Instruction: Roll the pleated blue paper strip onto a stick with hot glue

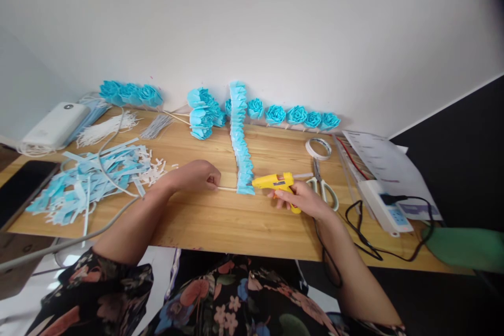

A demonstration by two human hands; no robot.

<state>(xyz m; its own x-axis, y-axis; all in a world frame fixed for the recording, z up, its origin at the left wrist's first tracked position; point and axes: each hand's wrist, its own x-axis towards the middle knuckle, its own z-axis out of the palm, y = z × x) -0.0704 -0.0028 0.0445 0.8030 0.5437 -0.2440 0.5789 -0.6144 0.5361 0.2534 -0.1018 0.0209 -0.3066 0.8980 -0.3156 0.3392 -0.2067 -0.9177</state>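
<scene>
While the left hand (205,174) is pinching a stick (227,189) at the near end of the strip (238,134) on the table (220,226), the right hand (302,197) is gripping the glue gun (274,181), perhaps touching the strip.

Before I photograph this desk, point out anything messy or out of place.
The heap of blue and white strips at the left looks untidy: it lies jumbled, small white bits are scattered beside it, and a grey cable runs across it. I see nothing clearly broken.
</scene>
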